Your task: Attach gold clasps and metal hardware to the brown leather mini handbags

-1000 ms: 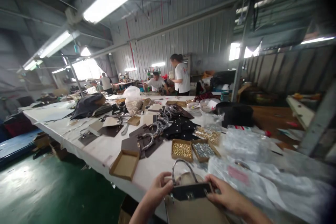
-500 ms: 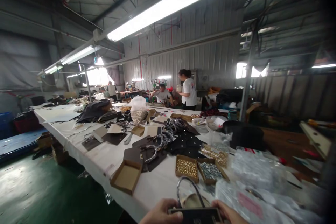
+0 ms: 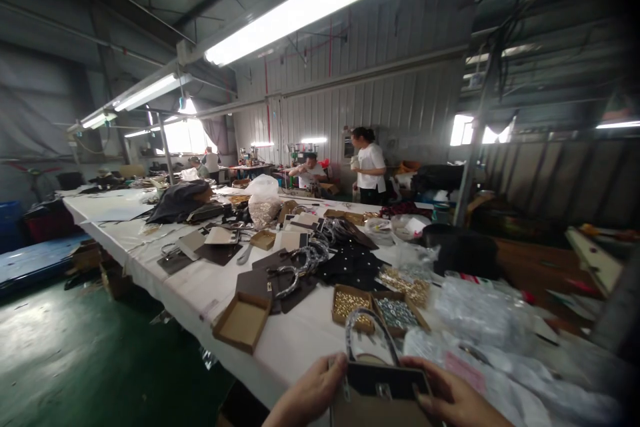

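Note:
A flat bag panel (image 3: 383, 407), brown below a black band with a small metal fitting, is held up at the bottom of the view. A plastic-wrapped handle (image 3: 351, 333) arches from its top edge. My left hand (image 3: 315, 390) grips the panel's left edge, thumb on top. On the right edge, my right hand (image 3: 450, 393) holds it with bent fingers. Just beyond are a cardboard box of gold-coloured studs (image 3: 350, 303) and a box of silvery pieces (image 3: 397, 315).
The white table (image 3: 175, 293) bears an open cardboard tray (image 3: 243, 321), stacked dark panels with handles (image 3: 300, 267), and a bag of small parts (image 3: 264, 203). Clear plastic bags (image 3: 485, 313) lie at the right. Across the table a person (image 3: 370, 167) stands near a seated person (image 3: 309, 173).
Both hands have raised the panel, so more of its face and handle show. The standing person across the table has turned to face left more and shifted slightly right.

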Available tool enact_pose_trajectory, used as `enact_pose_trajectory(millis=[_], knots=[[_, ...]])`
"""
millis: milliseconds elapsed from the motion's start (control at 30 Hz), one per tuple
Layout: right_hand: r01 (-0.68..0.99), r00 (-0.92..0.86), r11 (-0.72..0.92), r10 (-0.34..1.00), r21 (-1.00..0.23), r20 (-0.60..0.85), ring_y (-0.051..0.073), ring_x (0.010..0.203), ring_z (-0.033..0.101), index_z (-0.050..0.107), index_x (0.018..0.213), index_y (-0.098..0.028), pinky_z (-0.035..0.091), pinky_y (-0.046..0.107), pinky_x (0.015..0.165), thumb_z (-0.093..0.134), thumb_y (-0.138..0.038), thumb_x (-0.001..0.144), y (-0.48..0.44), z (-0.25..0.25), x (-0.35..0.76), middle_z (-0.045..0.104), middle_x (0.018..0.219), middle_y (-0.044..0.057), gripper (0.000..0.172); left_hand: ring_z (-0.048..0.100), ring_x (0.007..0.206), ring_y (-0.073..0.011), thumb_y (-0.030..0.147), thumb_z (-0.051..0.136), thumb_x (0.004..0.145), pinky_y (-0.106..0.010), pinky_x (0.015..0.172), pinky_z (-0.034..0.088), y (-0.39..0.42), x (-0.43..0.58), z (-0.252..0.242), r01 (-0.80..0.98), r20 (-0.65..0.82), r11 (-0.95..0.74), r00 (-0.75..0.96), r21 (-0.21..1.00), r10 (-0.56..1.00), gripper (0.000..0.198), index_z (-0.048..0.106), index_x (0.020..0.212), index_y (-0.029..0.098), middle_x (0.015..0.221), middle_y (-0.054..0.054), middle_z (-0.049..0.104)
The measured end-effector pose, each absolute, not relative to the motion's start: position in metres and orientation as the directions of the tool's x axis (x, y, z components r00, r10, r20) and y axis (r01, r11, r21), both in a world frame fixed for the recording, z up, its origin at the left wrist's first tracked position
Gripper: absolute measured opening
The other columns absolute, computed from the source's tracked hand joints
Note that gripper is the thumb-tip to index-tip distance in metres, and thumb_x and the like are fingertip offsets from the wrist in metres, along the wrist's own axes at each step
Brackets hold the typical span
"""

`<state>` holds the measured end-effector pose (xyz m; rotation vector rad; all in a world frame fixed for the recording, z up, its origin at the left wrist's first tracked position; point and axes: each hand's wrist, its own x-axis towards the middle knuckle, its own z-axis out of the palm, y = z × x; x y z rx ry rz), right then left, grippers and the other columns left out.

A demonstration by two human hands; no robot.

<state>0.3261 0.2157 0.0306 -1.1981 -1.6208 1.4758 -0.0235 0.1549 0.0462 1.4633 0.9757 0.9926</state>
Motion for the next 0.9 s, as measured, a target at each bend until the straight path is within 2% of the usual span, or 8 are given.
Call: enact_pose_trajectory(millis=[167,300,433,533,667,767,833,900], knots=[[0.177,-0.378,-0.169,0.898,-0.970,-0.226,0.006,0.059,0.046,0.072,0.151,-0.026,0.029,0.018,0.045,0.102,-0.062,0.075,0.209,0.050,0.335,0.077,0.121,0.010,0.089,0.057,0.084,-0.0220,0.086,0.030,0.111,-0.034,0.079,0.044,0.162,-0.029,0.056,0.310,0.111,-0.198,0.277,0.930,0.955,0.078,0.060,0.084,0.019,0.084,-0.004,0.063],[0.177,-0.347,-0.237,0.893,-0.955,-0.286,0.006,0.059,0.043,0.068,0.153,-0.023,0.030,0.018,0.045,0.103,-0.054,0.077,0.211,0.052,0.336,0.071,0.102,0.004,0.090,0.046,0.072,-0.0166,0.082,0.052,0.107,-0.030,0.065,0.033,0.173,-0.040,0.053,0.379,0.076,-0.194,0.305,0.905,0.949,0.066,0.051,0.079,0.022,0.073,0.001,0.050],[0.165,-0.330,-0.271,0.891,-0.948,-0.312,0.008,0.062,0.048,0.070,0.150,-0.022,0.032,0.018,0.045,0.103,-0.046,0.076,0.212,0.043,0.332,0.073,0.102,0.005,0.084,0.052,0.062,-0.0152,0.079,0.044,0.110,-0.028,0.060,0.040,0.176,-0.051,0.046,0.320,-0.040,-0.074,0.337,0.945,0.941,0.065,0.056,0.083,0.021,0.070,0.001,0.053],[0.161,-0.310,-0.279,0.896,-0.947,-0.317,0.010,0.064,0.052,0.071,0.146,-0.022,0.032,0.018,0.045,0.102,-0.043,0.073,0.216,0.032,0.328,0.076,0.105,0.008,0.081,0.061,0.060,-0.0167,0.073,0.057,0.105,-0.027,0.054,0.044,0.175,-0.058,0.037,0.356,-0.141,0.005,0.359,0.935,0.923,0.056,0.059,0.085,0.021,0.071,0.000,0.059],[0.189,-0.283,-0.239,0.915,-0.952,-0.286,0.011,0.063,0.056,0.071,0.147,-0.020,0.034,0.020,0.044,0.099,-0.043,0.075,0.225,0.016,0.321,0.081,0.111,0.011,0.081,0.068,0.062,-0.0207,0.049,0.062,0.102,-0.029,0.059,0.048,0.177,-0.063,0.019,0.465,-0.196,0.025,0.323,0.885,0.926,0.033,0.065,0.086,0.020,0.069,-0.004,0.069],[0.316,-0.221,-0.123,0.955,-0.941,-0.199,0.018,0.072,0.069,0.070,0.151,-0.017,0.047,0.024,0.050,0.092,-0.041,0.081,0.230,0.006,0.314,0.085,0.116,0.014,0.077,0.072,0.072,-0.0243,0.040,0.062,0.102,-0.034,0.071,0.052,0.179,-0.063,0.003,0.594,-0.132,-0.015,0.203,0.804,0.970,0.032,0.072,0.081,0.019,0.074,-0.009,0.076],[0.475,-0.165,-0.009,0.981,-0.880,-0.100,0.027,0.093,0.080,0.073,0.149,-0.017,0.062,0.032,0.069,0.086,-0.039,0.085,0.231,0.001,0.310,0.087,0.121,0.015,0.069,0.076,0.084,-0.0278,0.039,0.065,0.101,-0.035,0.079,0.053,0.178,-0.060,-0.006,0.654,-0.094,-0.009,0.122,0.756,0.988,0.029,0.080,0.088,0.017,0.087,-0.012,0.082],[0.639,-0.131,0.080,0.991,-0.765,-0.006,0.033,0.114,0.082,0.076,0.148,-0.020,0.066,0.043,0.096,0.081,-0.038,0.090,0.230,-0.004,0.307,0.087,0.125,0.015,0.061,0.078,0.096,-0.0309,0.037,0.068,0.101,-0.038,0.088,0.055,0.174,-0.056,-0.010,0.689,-0.057,0.005,0.053,0.725,0.997,0.026,0.084,0.097,0.017,0.099,-0.015,0.085]])
